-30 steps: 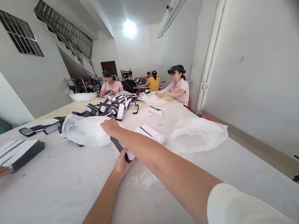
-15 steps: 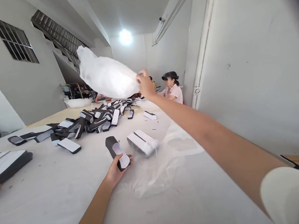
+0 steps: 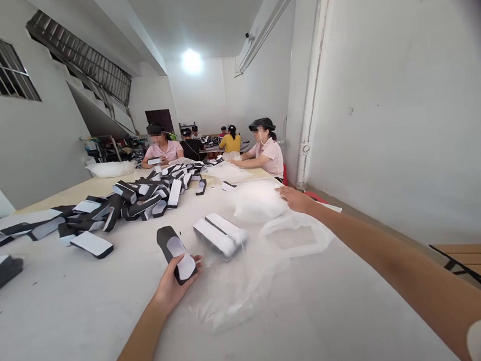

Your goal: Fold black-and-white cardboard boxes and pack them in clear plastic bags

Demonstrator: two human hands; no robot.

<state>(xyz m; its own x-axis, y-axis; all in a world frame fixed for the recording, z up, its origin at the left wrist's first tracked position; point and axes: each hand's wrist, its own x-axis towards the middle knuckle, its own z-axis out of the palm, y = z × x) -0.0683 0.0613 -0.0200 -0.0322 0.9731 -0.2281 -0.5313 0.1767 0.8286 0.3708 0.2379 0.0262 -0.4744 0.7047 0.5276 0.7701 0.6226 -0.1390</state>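
Observation:
My left hand [image 3: 170, 283] is wrapped round a narrow black-and-white box [image 3: 174, 252] with a curved cut-out, its lower end against my palm. At the right side of the table my right hand [image 3: 296, 199] pinches the edge of a white translucent plastic bag [image 3: 259, 202]; its fingertips are partly blurred. Between my hands lies a pair of white-topped black boxes [image 3: 217, 234], side by side, partly inside clear plastic. More crumpled clear plastic [image 3: 233, 293] spreads in front of them, and a bag opening with a white rim [image 3: 289, 233] lies to their right.
A heap of similar black-and-white boxes [image 3: 112, 206] covers the left and far part of the white-covered table [image 3: 89, 328]. One box [image 3: 92, 244] lies apart. Co-workers sit across the table, one on the left [image 3: 163, 148], one on the right [image 3: 265, 150]. A wall [image 3: 406, 104] stands at right.
My right hand has lowered the raised, billowing plastic bag to the table on the right. My left hand keeps the box. The view has shifted slightly, and the other person's hand at far left is out of view.

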